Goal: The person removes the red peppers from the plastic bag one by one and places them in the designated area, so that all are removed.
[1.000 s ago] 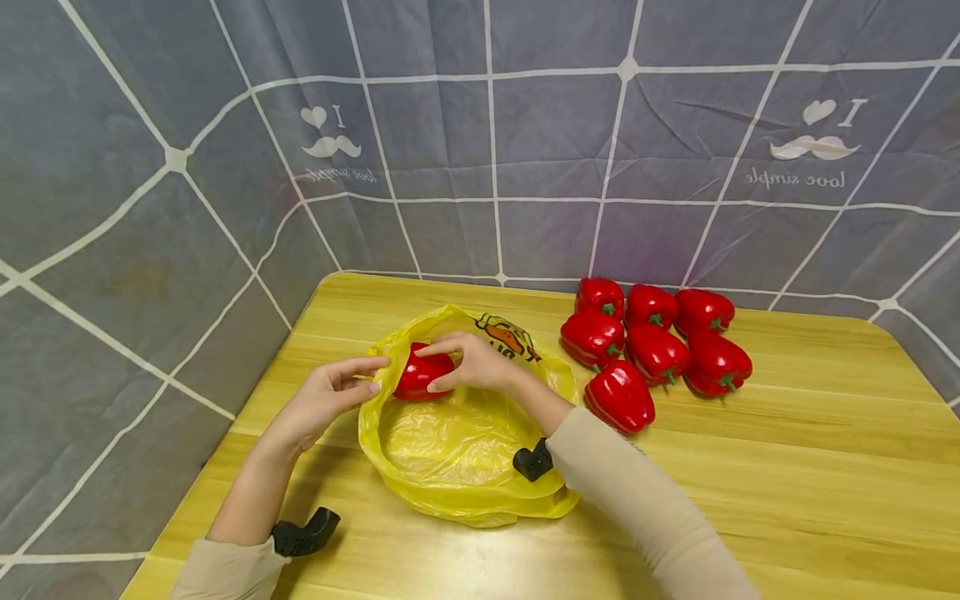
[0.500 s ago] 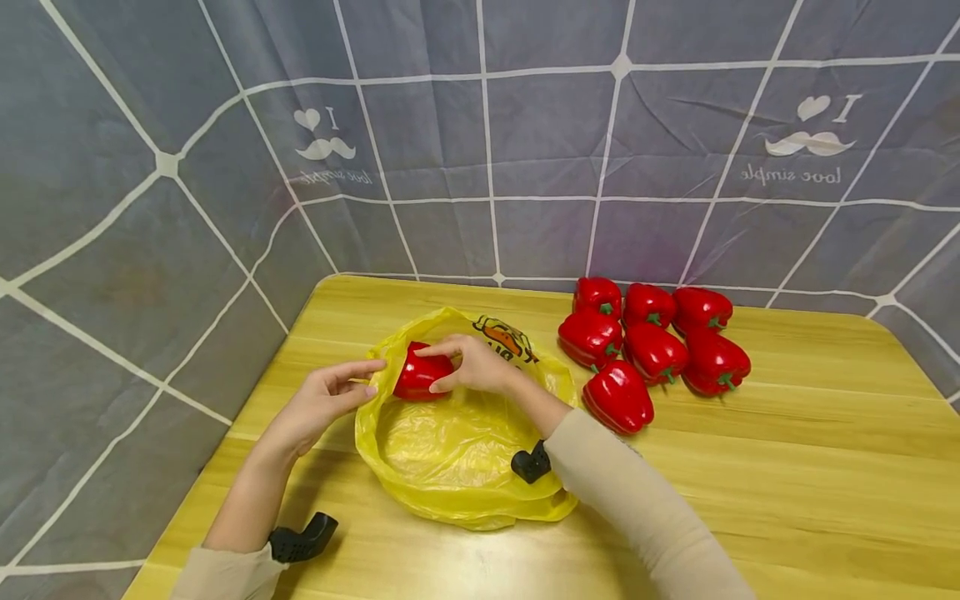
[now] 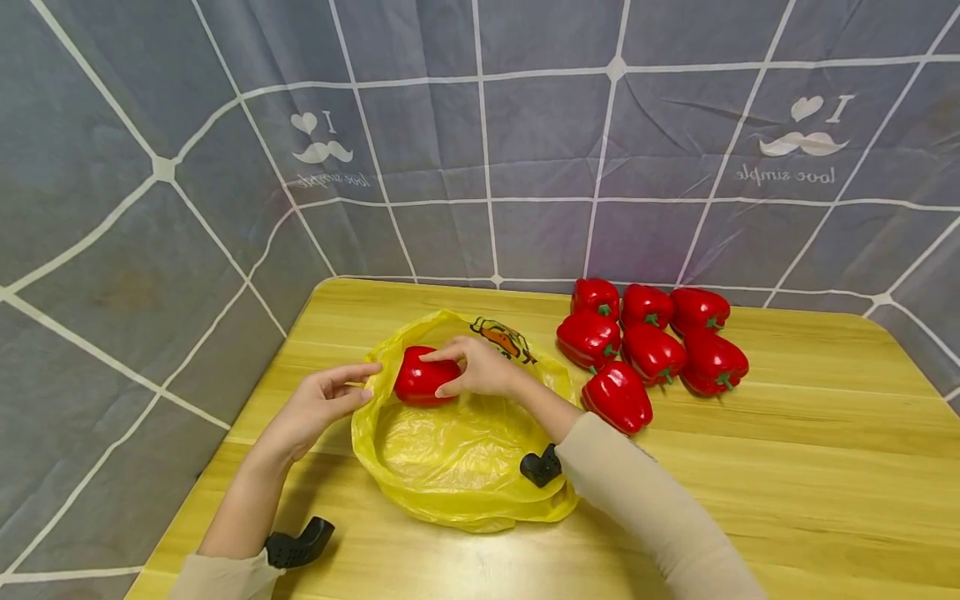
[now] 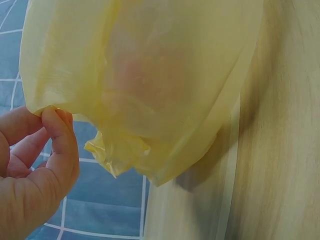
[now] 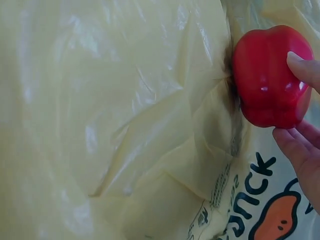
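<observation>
A yellow plastic bag (image 3: 450,500) lies on the table with its mouth spread wide. My left hand (image 3: 315,408) pinches the bag's left rim between thumb and fingers; the left wrist view shows the hand (image 4: 40,155) at the edge of the yellow film (image 4: 165,110). Inside the bag, toward its far left side, is a glossy red bell pepper (image 3: 420,377). My right hand (image 3: 476,367) reaches in over the right side and grips it, thumb and fingers on opposite sides. In the right wrist view the bell pepper (image 5: 270,75) sits against the bag's inner wall.
Several more red bell peppers with green stems, such as the nearest one (image 3: 618,397), lie grouped right of the bag on the wooden table (image 3: 810,467). A grey curtain (image 3: 540,158) with white grid lines hangs along the back and left.
My right hand has shifted slightly to the right with the bell pepper, and more of the pepper shows. The left hand stays at the bag's rim. The head view has drifted a little.
</observation>
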Tool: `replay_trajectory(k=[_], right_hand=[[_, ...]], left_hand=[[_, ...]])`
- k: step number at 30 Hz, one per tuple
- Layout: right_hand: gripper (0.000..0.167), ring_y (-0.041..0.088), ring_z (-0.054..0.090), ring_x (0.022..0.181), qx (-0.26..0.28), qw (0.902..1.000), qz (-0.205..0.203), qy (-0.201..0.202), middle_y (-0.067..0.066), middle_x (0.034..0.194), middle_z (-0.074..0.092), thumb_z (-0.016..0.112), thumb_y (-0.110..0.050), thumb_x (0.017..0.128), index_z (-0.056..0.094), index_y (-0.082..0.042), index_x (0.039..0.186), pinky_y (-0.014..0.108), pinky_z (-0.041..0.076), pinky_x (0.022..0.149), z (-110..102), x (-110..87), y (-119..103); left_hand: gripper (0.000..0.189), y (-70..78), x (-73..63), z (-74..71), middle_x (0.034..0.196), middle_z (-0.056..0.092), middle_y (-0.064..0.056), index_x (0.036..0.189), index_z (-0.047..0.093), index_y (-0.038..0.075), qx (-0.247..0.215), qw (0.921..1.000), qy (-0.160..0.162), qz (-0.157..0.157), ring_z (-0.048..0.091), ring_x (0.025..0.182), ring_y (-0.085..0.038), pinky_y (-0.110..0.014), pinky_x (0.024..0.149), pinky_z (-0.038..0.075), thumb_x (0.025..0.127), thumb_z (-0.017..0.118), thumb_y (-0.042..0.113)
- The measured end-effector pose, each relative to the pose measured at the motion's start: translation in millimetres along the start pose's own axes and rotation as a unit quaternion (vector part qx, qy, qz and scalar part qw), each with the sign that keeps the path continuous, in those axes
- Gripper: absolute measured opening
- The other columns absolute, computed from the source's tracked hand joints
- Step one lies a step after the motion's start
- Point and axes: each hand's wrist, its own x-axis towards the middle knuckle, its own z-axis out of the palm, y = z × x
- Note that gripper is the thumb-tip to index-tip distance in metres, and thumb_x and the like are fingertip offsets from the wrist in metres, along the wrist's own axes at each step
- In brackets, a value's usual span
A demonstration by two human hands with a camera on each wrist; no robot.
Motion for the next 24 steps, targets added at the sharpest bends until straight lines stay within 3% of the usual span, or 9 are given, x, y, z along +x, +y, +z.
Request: replay_trajectory(k=[8,14,20,24], right_hand=[[0.049,0.020,0.052,0.101,-0.022,0.9997,-0.005,-0.002,0.009,0.115,0.059,0.080,-0.015,0.073,0.065,-0.016,0.120,0.027,0.047,0.079,-4,-10.0,-2],[0.049,0.017,0.053,0.091,-0.015,0.9996,-0.019,-0.013,0.007,0.113,0.059,0.080,-0.016,0.073,0.066,-0.017,0.120,0.022,0.048,0.070,-8,-18.3,-7],[0.047,0.018,0.051,0.098,-0.011,0.9989,-0.044,-0.015,0.007,0.112,0.060,0.080,-0.017,0.074,0.067,-0.016,0.118,0.022,0.049,0.071,-12,-26.6,-15],[0.047,0.021,0.051,0.101,-0.001,0.9993,-0.033,-0.017,0.010,0.116,0.057,0.079,-0.015,0.074,0.066,-0.016,0.119,0.024,0.051,0.073,-15,-33.2,-19]], left_hand=[[0.044,1.6,0.7,1.8,0.115,0.056,-0.013,0.130,0.047,-0.011,-0.003,1.0000,0.001,-0.002,0.054,0.081,-0.009,-0.021,0.077,0.048,0.091,0.059,0.007],[0.045,3.9,-0.6,1.3,0.113,0.056,-0.012,0.130,0.046,-0.011,-0.005,1.0000,0.001,-0.001,0.055,0.082,-0.009,-0.021,0.077,0.048,0.091,0.059,0.008],[0.046,3.1,0.3,1.3,0.111,0.056,-0.008,0.130,0.046,-0.011,-0.004,1.0000,0.004,-0.007,0.056,0.081,-0.009,-0.021,0.076,0.048,0.090,0.060,0.009],[0.046,3.0,0.3,1.4,0.113,0.056,-0.011,0.130,0.046,-0.011,-0.001,1.0000,0.001,-0.006,0.055,0.082,-0.009,-0.021,0.077,0.048,0.090,0.060,0.009]])
